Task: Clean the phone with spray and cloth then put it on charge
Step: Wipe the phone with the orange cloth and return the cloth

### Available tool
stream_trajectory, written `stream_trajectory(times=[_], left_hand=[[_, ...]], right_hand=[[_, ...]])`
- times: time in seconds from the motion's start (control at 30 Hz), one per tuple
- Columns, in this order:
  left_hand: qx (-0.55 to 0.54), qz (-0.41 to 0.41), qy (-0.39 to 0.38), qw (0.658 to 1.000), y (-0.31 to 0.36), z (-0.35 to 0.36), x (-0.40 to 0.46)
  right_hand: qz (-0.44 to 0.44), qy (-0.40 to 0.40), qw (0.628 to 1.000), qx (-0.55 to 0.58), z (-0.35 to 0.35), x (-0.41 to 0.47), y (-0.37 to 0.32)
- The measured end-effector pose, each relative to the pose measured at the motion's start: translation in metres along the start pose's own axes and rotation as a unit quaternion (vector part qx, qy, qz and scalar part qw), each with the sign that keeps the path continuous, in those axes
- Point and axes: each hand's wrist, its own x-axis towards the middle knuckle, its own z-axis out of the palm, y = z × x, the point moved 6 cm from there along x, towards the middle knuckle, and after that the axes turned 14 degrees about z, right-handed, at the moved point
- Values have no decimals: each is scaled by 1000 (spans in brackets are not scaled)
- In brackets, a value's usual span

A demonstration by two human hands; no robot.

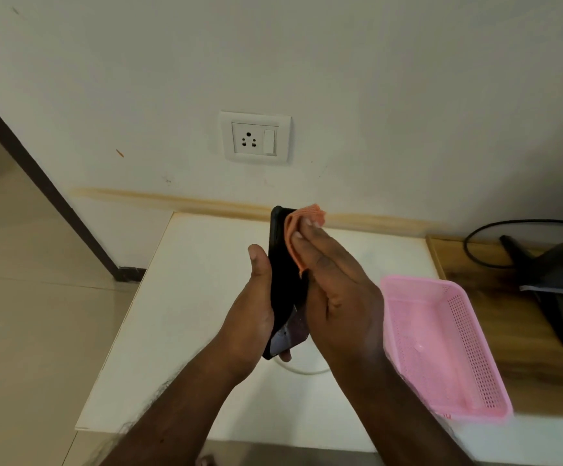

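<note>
A black phone (282, 264) stands nearly upright above the white table (186, 297), held edge-on to me. My left hand (256, 297) grips it from the left, thumb along its side. My right hand (334, 280) lies flat against the phone's right face and presses an orange cloth (302, 227) onto it. The cloth sticks out past my fingertips near the phone's top. Below my hands a piece of white cable (302, 370) curves on the table. No spray bottle is in view.
A pink perforated basket (441, 344) sits on the table's right edge, seemingly with nothing in it. A wall socket with a switch (255, 137) is on the wall above. A black monitor stand (542, 284) and black cable are on the wooden desk (495, 317) at right.
</note>
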Motion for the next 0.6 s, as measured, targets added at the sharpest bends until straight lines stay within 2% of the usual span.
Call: stream_trajectory(times=[0.1,0.17,0.33,0.47,0.53,0.6], left_hand=[[29,2,3,1000,-9,-5,4],[47,4,1,999,-11,-5,4],[76,23,-7,997,-10,-3,4],[73,34,-4,997,-10,-3,6],[95,22,-25,995,-13,-1,6],[97,9,-40,994,-18,0,7]], right_hand=[[82,30,995,45,-5,0,20],[98,36,993,61,-4,-3,21],[35,10,999,6,3,-5,-5],[-33,-22,999,22,8,-5,-16],[-2,-22,1000,16,4,-1,-2],[76,-7,996,37,-4,3,18]])
